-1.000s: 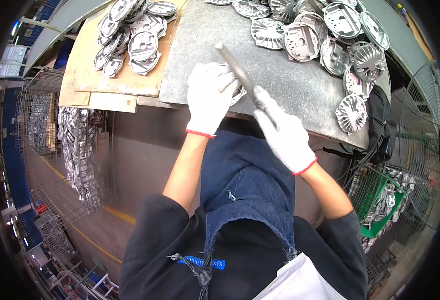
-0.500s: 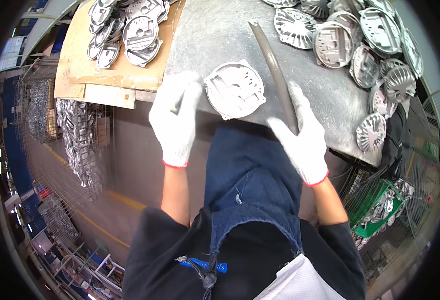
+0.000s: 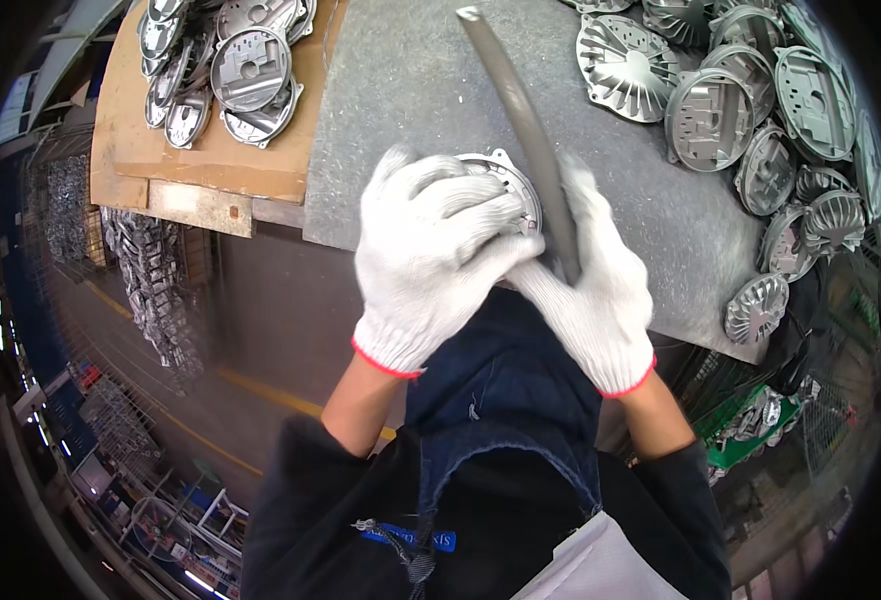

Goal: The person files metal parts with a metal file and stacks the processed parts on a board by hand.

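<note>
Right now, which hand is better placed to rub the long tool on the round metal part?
The right hand, probably. It already grips the long grey file, whose lower end sits at the round metal casting. The left hand lies spread over the casting, holding it on the grey table.

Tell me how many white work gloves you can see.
2: the left hand wears one, pressed on the round metal casting; the right hand wears the other, holding the long grey file.

Both hands wear white gloves. The left hand (image 3: 438, 255) lies palm down, fingers curled. The right hand (image 3: 590, 285) is closed in a grip, touching the left. Both forearms are bare.
</note>
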A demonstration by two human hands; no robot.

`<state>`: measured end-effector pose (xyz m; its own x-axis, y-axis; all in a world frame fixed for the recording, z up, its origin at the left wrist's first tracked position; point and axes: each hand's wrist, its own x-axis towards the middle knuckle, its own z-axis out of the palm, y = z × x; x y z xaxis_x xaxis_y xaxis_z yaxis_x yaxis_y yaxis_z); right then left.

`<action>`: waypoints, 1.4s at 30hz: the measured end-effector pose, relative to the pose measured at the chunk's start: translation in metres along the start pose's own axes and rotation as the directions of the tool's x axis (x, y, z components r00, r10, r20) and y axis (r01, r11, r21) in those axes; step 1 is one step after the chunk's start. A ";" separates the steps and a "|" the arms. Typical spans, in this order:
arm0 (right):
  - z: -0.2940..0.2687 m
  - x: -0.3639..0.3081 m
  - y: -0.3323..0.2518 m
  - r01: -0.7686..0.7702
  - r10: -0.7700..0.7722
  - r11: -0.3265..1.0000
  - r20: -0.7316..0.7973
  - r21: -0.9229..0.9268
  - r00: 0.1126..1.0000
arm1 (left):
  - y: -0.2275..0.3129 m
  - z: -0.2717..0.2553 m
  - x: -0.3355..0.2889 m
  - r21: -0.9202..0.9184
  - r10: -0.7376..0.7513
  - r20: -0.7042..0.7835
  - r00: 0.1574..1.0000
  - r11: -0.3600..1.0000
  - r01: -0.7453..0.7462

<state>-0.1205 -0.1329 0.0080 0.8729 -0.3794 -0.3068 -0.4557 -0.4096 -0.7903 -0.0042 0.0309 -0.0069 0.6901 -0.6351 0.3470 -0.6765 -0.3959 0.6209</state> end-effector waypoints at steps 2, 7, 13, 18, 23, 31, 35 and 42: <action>0.011 0.014 -0.003 0.015 -0.016 1.000 -0.008 -0.026 1.000 | 0.003 0.008 0.003 0.221 0.061 -0.042 0.997 0.974 -0.050; 0.013 0.025 -0.005 -0.041 0.040 0.997 -0.014 -0.069 0.999 | -0.004 0.005 0.012 0.246 0.113 0.039 0.993 0.962 -0.119; 0.012 0.025 -0.006 -0.043 0.042 0.996 -0.006 -0.074 0.999 | 0.002 0.007 0.011 0.263 0.151 0.062 0.987 0.951 -0.162; 0.013 0.029 -0.005 0.033 -0.033 0.999 -0.006 0.007 0.999 | 0.010 0.004 0.008 0.208 -0.018 -0.019 1.000 0.978 0.021; 0.018 0.028 -0.001 0.096 -0.096 0.995 -0.013 -0.002 0.995 | 0.015 0.001 0.010 0.316 0.009 -0.013 1.000 0.949 -0.004; 0.029 0.032 0.008 0.160 -0.157 0.987 -0.087 0.031 0.984 | 0.024 0.003 0.006 0.290 -0.010 -0.105 0.994 0.956 0.041; 0.029 0.030 0.007 0.180 -0.177 0.984 -0.138 0.007 0.975 | 0.033 -0.011 0.021 0.214 0.209 -0.210 0.955 0.963 -0.163; 0.028 0.026 0.012 0.217 -0.208 0.975 -0.143 0.049 0.968 | 0.000 -0.070 0.038 0.212 -0.238 0.037 0.971 0.951 0.225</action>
<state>-0.0981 -0.1243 -0.0241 0.9145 -0.4007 -0.0562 -0.2463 -0.4410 -0.8630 0.0406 0.0531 0.0554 0.8212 -0.5468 0.1632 -0.5426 -0.6598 0.5198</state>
